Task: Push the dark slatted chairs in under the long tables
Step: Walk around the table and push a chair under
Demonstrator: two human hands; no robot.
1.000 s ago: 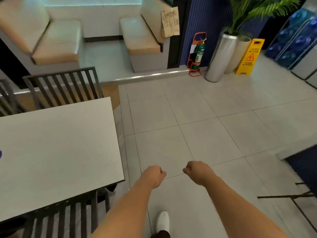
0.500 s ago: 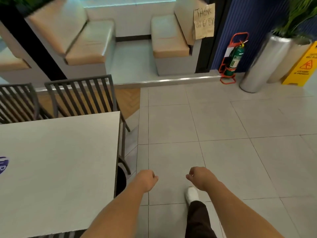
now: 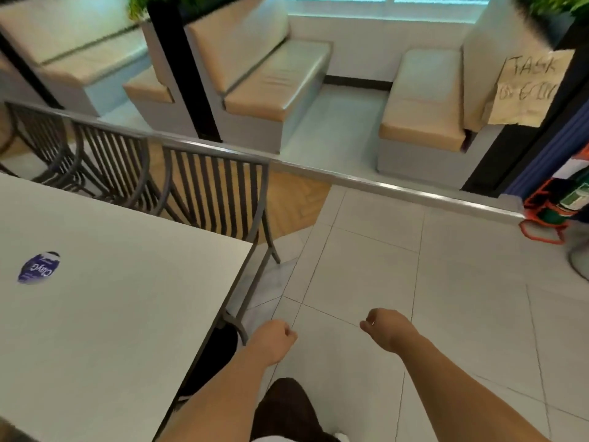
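A long white table (image 3: 121,301) fills the left of the view. Three dark slatted chairs stand along its far side: the nearest chair (image 3: 220,189) at the table's far right corner, a second chair (image 3: 111,164) left of it, a third chair (image 3: 38,135) furthest left. Their backs show above the tabletop and their seats are hidden under it. My left hand (image 3: 274,339) is a closed fist over the tiled floor beside the table's right edge, touching nothing. My right hand (image 3: 385,327) is also curled shut and empty, further right.
A blue round sticker (image 3: 39,267) lies on the tabletop. Beige booth benches (image 3: 274,78) sit on a raised floor behind a metal step edge (image 3: 398,189). A paper sign (image 3: 529,87) hangs at right, above a fire extinguisher in a red stand (image 3: 564,212). Open tiled floor (image 3: 414,282) spreads right.
The view has turned left and moved forward along the table's end. More chairs on the far side came into view. Both fists stay closed and empty.
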